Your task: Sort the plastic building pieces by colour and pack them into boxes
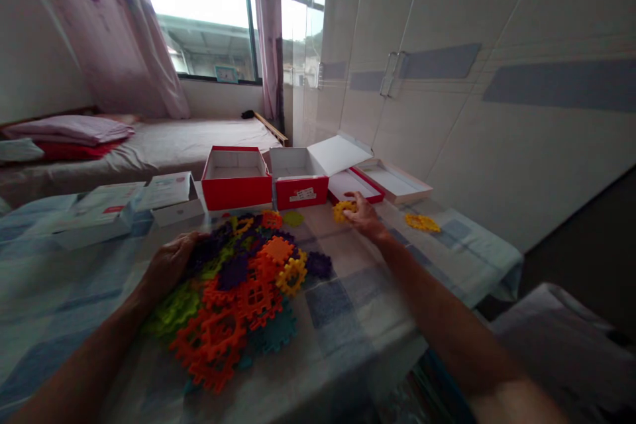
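A pile of flat plastic interlocking pieces [238, 291], orange, purple, green, yellow and teal, lies on the checked tablecloth [342, 305] in front of me. My left hand [171, 262] rests on the pile's left edge, fingers curled over purple and green pieces. My right hand [362, 215] reaches far forward and its fingers close on a yellow piece [342, 210] beside the open red boxes. Another yellow piece [422, 222] lies alone further right on the cloth.
Two open red boxes [236, 179] [298, 182] with white lids [392, 182] stand at the table's far side. White closed boxes [99, 212] sit at the left. A bed [149, 146] lies beyond, a wardrobe [447, 79] to the right. The table edge [497, 265] drops off at right.
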Demonstrator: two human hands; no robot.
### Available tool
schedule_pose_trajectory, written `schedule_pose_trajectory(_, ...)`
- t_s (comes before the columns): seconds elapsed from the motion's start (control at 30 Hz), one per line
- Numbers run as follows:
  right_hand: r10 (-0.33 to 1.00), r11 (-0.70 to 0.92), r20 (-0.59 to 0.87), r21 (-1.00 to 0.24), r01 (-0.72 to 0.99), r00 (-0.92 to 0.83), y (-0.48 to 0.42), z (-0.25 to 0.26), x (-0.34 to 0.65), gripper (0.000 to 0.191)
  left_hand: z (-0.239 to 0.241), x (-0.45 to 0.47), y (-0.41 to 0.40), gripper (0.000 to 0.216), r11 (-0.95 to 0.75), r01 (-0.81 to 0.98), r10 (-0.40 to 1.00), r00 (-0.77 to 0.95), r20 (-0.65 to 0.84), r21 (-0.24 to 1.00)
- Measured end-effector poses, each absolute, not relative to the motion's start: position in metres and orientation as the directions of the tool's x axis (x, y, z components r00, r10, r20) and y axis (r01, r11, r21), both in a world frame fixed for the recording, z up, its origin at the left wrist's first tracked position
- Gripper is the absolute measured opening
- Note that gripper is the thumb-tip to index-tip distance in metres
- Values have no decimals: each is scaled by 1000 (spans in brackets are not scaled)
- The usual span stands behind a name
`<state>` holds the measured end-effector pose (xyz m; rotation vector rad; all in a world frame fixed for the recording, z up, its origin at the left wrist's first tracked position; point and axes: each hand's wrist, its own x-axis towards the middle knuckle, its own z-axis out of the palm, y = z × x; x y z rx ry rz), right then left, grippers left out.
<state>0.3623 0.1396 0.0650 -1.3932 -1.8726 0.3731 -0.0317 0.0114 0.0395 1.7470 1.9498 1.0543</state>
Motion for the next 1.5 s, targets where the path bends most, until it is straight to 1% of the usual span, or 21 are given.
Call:
schedule_pose_trajectory(0.07,925,277,376,-592,757,-45,144,72,396,41,39,-31,12,63,-18,720,949,-206,239,694)
schedule_pose_trajectory(0.17,939,25,304,-526,850,160,153,74,452,40,40,-30,11,64,-24,723,941,-217,259,691)
schedule_pose_trajectory(0.2,937,-31,287,-502,864,200,156,74,468,41,40,-29,11,64,-27,723,939,-219,266,690)
schedule_pose_trajectory(0.27,929,-104,281,-425,899,241,161,73,489,44,41,-28,11,64,-36,724,936,-216,277,688)
schedule_pose_trajectory(0.3,907,-155,314,-374,914,282,162,73,493,47,41,-28,11,64,-43,724,936,-212,282,688)
schedule_pose_trajectory(0.37,868,-173,400,-308,935,293,160,75,487,48,42,-27,10,63,-56,723,935,-203,289,689)
schedule_pose_trajectory(0.4,869,-126,426,-302,945,252,156,77,477,46,42,-26,10,63,-60,720,935,-201,291,691)
schedule_pose_trajectory(0.43,890,-37,421,-319,947,177,151,80,463,42,42,-26,10,62,-62,717,935,-201,291,695)
schedule_pose_trajectory(0.47,923,92,382,-356,930,55,144,82,447,38,43,-25,9,62,-62,714,935,-203,291,698)
schedule_pose_trajectory(0.53,946,317,220,-484,816,-237,126,86,410,34,43,-25,9,60,-59,711,934,-208,290,701)
schedule_pose_trajectory(0.6,832,488,68,-562,668,-550,105,87,372,40,43,-26,9,60,-53,712,935,-211,286,700)
schedule_pose_trajectory(0.67,739,572,15,-542,616,-674,83,85,340,53,41,-27,10,59,-51,713,934,-213,285,699)
schedule_pose_trajectory(0.73,706,628,17,-477,614,-709,65,82,315,61,39,-28,11,58,-50,711,932,-218,289,701)
schedule_pose_trajectory(0.77,711,638,31,-448,626,-703,58,79,305,61,38,-28,12,56,-49,708,932,-222,288,704)
schedule_pose_trajectory(0.83,737,624,61,-445,642,-673,51,75,292,53,38,-27,12,54,-44,703,932,-227,283,709)
schedule_pose_trajectory(0.87,747,608,72,-476,635,-661,50,72,288,47,38,-26,11,53,-41,702,933,-228,278,711)
schedule_pose_trajectory(0.93,752,570,88,-584,578,-653,53,67,285,38,40,-25,11,54,-34,700,936,-228,268,713)
schedule_pose_trajectory(1.03,762,494,127,-748,443,-635,62,62,288,33,40,-24,10,55,-36,699,933,-232,274,714)
schedule_pose_trajectory(1.17,816,330,112,-896,298,-567,71,64,295,30,37,-26,12,54,-50,696,925,-238,296,716)
schedule_pose_trajectory(1.33,881,157,82,-980,126,-466,78,66,304,28,36,-28,13,54,-56,700,929,-225,294,712)
schedule_pose_trajectory(1.5,919,-3,-4,-1000,4,-394,88,58,315,34,40,-26,11,56,-30,697,932,-239,273,716)
